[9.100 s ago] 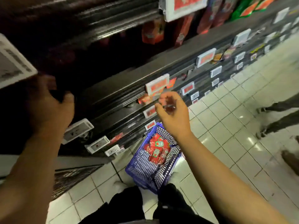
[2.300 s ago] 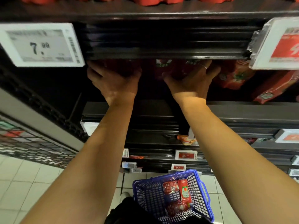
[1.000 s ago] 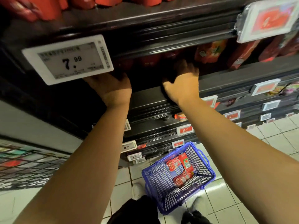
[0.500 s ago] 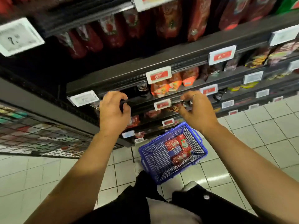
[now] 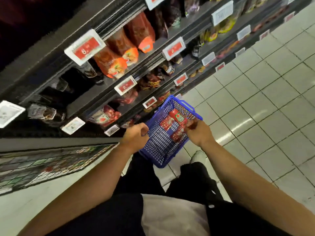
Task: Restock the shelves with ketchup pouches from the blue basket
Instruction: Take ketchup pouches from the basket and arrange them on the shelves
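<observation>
Both hands hung over the blue basket (image 5: 163, 147) on the floor by the shelves (image 5: 144, 68): left hand (image 5: 135, 136) loosely curled and empty, right hand (image 5: 198, 133) blurry, couldn't tell its grip. Ketchup pouches (image 5: 176, 124) sat inside, handy for grabbing.

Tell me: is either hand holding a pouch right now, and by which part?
Neither visibly. Left hand and right hand hover, fingers loosely curled, over the blue basket; the ketchup pouches lie inside it.

1. Left hand (image 5: 134, 136), bare forearm extended forward and down, fingers loosely curled, gripping nothing visible.
2. Right hand (image 5: 199, 132), forearm likewise extended, fingers curled; whether they hold anything is blurred.
</observation>
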The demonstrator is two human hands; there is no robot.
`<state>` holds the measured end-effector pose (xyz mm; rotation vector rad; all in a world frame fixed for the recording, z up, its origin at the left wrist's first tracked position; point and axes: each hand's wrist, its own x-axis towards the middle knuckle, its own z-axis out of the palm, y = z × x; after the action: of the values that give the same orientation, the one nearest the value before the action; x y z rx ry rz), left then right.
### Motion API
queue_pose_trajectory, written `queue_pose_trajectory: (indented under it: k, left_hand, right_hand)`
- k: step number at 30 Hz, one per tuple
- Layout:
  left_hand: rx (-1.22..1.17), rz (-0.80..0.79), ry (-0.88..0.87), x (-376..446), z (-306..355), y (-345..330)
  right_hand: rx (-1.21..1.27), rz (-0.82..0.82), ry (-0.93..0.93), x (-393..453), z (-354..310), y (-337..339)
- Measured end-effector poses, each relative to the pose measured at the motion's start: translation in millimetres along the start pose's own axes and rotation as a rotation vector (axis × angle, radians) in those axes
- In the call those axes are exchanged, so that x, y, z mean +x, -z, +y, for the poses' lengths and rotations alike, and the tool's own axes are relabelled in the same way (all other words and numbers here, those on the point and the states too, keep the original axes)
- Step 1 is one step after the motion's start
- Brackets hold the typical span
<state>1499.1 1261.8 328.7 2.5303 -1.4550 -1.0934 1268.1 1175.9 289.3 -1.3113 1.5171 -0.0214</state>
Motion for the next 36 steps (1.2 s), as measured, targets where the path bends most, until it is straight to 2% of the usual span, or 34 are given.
queue_pose_trajectory:
  k: [8,11,14,18,22,27,30,32,36]
  left_hand:
    - [0.108,-0.285,-0.048,114,-69,-104]
    - [0.053,-0.388,0.067,179,-97,-156]
    - [-0.049,-0.404,0.141,251,-118,-210]
    - [-0.112,-0.437,0.106,326,-147,-283]
    - [0.046,-0.466,-0.036,379,-172,-349]
    - [0.201,-0.334,-0.231,435,-177,-416]
    - [0.251,-0.244,-0.133,460,-178,-448]
    - [0.378,-0.201,-0.092,465,-179,-467]
    - [0.584,-0.089,-0.166,463,-188,-485]
  right_hand:
    - [0.189,0.025,-0.321,74,80,-106]
    - [0.295,0.022,-0.397,122,113,-157]
    - [0.394,0.044,-0.489,179,153,-209]
    - [0.416,0.081,-0.586,250,202,-273]
    - [0.313,0.116,-0.577,317,235,-318]
    - [0.213,0.244,-0.613,399,258,-349]
    - [0.185,0.282,-0.671,434,276,-360]
    - [0.183,0.319,-0.684,448,286,-366]
    - [0.067,0.333,-0.649,454,295,-376]
